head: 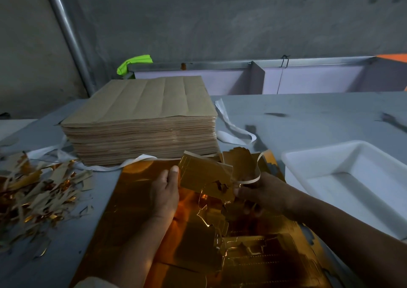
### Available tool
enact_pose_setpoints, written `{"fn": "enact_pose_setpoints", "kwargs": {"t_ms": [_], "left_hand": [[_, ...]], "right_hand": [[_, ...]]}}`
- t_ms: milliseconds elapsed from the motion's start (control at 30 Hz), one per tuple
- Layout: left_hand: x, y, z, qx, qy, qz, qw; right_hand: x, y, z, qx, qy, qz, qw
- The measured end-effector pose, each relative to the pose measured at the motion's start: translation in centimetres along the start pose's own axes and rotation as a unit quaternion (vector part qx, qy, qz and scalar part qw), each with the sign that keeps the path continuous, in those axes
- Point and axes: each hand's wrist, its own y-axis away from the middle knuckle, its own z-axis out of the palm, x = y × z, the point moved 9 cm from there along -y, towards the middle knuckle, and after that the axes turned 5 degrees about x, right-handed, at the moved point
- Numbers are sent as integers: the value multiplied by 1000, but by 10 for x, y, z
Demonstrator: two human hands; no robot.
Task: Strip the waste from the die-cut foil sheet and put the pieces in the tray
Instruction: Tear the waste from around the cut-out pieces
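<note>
Between left hand and right hand, both pinching it: torn, crinkled mirror-gold foil sheet

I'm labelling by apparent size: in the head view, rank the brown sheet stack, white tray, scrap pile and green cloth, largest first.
1. brown sheet stack
2. white tray and scrap pile: similar, both cropped by the frame edge, so unranked
3. green cloth, also farthest away
</note>
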Motion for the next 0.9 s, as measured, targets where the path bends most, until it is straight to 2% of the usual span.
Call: {"fn": "enact_pose_setpoints", "kwargs": {"t_ms": [400, 900], "left_hand": [[1, 0, 0, 8, -8, -1, 1000], [3, 2, 1, 2, -10, 5, 1000]], "right_hand": [[0, -2, 1, 8, 30, 7, 1000], [0, -1, -9, 28, -3, 17, 999]]}}
